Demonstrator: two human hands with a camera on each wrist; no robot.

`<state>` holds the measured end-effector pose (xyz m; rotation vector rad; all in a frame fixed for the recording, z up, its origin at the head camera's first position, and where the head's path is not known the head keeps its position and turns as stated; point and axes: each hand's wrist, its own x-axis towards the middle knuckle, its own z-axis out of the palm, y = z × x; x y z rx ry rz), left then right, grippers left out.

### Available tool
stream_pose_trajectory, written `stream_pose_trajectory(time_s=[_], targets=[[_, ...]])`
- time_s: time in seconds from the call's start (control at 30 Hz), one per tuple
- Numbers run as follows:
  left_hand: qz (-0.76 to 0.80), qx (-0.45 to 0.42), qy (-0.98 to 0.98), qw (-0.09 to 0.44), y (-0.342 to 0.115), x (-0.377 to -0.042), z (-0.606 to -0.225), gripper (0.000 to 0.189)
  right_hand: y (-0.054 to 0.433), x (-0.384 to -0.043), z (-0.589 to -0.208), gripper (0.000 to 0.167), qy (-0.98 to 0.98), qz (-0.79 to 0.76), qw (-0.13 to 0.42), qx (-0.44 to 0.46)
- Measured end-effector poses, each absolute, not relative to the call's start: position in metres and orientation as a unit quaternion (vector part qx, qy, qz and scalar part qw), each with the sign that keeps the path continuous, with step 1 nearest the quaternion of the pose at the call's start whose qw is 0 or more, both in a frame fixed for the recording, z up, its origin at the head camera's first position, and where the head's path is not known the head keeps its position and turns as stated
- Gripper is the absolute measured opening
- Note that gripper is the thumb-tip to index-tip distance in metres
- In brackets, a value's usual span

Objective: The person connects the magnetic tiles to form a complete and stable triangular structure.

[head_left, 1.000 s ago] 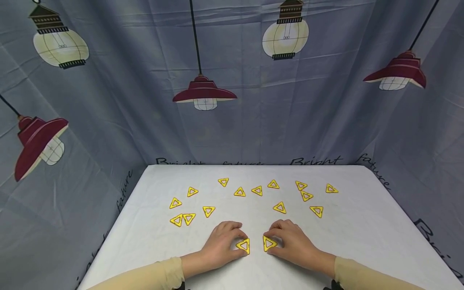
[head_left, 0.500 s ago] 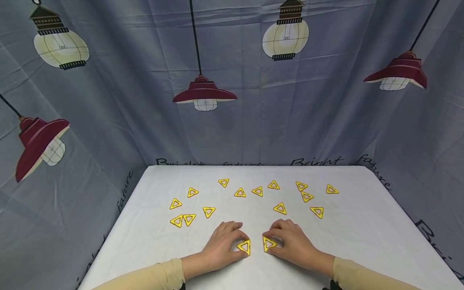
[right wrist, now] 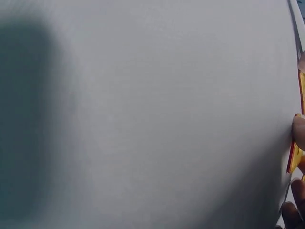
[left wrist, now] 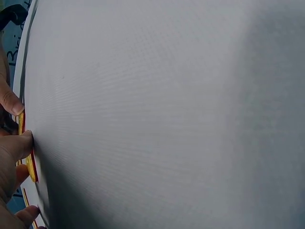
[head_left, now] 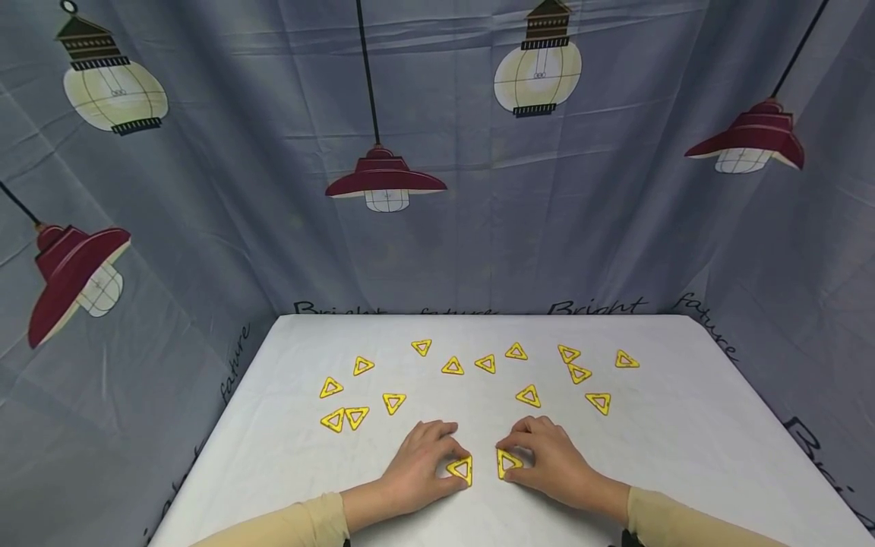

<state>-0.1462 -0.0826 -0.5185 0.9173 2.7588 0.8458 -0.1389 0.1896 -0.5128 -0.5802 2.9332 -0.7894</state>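
Near the front of the white table, my left hand [head_left: 421, 469] pinches a yellow triangular frame [head_left: 469, 472] between thumb and forefinger. Facing it across a small gap, my right hand [head_left: 552, 465] grips a second yellow triangular frame [head_left: 501, 465] in the same way. Each piece has one straight side turned toward the other and an open middle. In the left wrist view, the left piece [left wrist: 31, 168] appears edge-on at the far left, with a red lower edge. The right wrist view catches the right piece [right wrist: 294, 160] at its right border, partly covered by fingers.
Several more yellow triangles lie scattered over the white table [head_left: 260, 471], among them a touching pair [head_left: 333, 420] at left and another pair [head_left: 579, 373] at right. A grey curtain [head_left: 437, 258] printed with lamps hangs behind the table's far edge.
Both hands keep their holds on the two yellow triangles with hardly any movement. The whole head view has shifted slightly, so the scene sits a little lower.
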Motion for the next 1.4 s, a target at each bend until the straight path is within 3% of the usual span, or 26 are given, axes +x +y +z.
stream_pose_trajectory(time_s=[0.33, 0.9, 1.2, 1.4], targets=[[0.280, 0.306, 0.908, 0.058, -0.083, -0.146, -0.518, 0.030, 0.192, -0.140, -0.513, 0.040, 0.931, -0.257, 0.037, -0.258], [0.280, 0.301, 0.910, 0.062, -0.083, -0.146, -0.517, 0.030, 0.186, -0.143, -0.509, 0.022, 0.911, -0.363, 0.093, -0.170], [0.285, 0.298, 0.909, 0.058, -0.082, -0.145, -0.518, 0.029, 0.179, -0.141, -0.508, 0.023, 0.906, -0.379, 0.115, -0.149], [0.283, 0.294, 0.912, 0.044, -0.080, -0.144, -0.517, 0.029, 0.171, -0.140, -0.509, 0.026, 0.905, -0.382, 0.096, -0.158]])
